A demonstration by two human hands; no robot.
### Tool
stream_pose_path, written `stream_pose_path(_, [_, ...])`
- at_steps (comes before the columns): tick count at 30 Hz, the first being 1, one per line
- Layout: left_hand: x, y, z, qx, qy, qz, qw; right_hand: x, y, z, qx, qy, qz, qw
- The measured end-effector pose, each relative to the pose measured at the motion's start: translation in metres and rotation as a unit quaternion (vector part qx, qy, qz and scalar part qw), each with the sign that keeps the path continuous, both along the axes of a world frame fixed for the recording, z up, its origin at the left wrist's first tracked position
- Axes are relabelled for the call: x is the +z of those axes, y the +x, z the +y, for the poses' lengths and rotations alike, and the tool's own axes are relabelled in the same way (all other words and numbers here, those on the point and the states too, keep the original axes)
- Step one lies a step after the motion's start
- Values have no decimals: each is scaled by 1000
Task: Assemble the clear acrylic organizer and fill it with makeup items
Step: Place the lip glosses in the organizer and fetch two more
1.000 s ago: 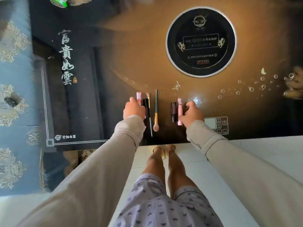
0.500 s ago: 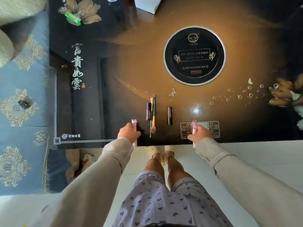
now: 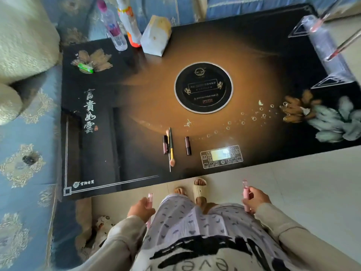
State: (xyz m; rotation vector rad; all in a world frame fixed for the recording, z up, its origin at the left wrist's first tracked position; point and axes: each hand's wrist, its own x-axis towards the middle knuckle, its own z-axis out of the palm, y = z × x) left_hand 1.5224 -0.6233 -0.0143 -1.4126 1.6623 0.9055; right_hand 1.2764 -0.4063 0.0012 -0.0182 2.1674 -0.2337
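Two pink tubes are being carried, one in each hand.

Head view: the left hand [image 3: 139, 209] is holding the left pink tube [image 3: 150, 199] at seven o'clock, its fingers curling round the barrel. The right hand [image 3: 255, 200] is gripping the right pink tube [image 3: 245, 194] at five o'clock in the same way. Both hands are hanging off the near edge of the desk [image 3: 136, 98]. The acrylic organizer [image 3: 330, 55] is standing at two o'clock on the far right corner, well apart from both hands, with two slender items apparently leaning in it. Two dark tubes [image 3: 165, 144] and the brushes [image 3: 171, 147] are lying near the front edge.

Judgement: assembly is looking complete and filling is in hand. The next move is calling for a carry towards two o'clock, then lowering each tube into a free compartment.
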Motion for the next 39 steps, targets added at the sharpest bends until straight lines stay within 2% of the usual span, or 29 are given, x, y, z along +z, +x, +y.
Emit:
stream_pose_path(5, [4, -13, -18, -57, -20, 10, 998, 3, 28, 24, -67, -9, -6, 998])
stream_pose_path(9, [3, -40, -26, -145, -26, 25, 989, 0, 66, 52, -112, 15, -23, 993])
stream_pose_path(15, [9, -111, -10, -319, -3, 42, 947, -7, 125, 96, -198, 58, -47, 977])
stream_pose_path(22, [27, -195, 51, -394, 36, 113, 911, -7, 155, 145, -342, 68, -46, 936])
stream_pose_path(29, [19, -236, 121, -446, 55, 88, 889, -4, 118, 201, -342, 76, -62, 934])
stream_pose_path(32, [13, -249, 147, -475, 56, 50, 877, -3, 82, 238, -397, 40, -48, 916])
stream_pose_path(36, [7, -272, 180, -503, 39, 5, 864, -2, 32, 291, -498, -33, -19, 867])
stream_pose_path(39, [7, -296, 208, -495, 31, 12, 868, 1, 0, 324, -492, -49, -9, 869])
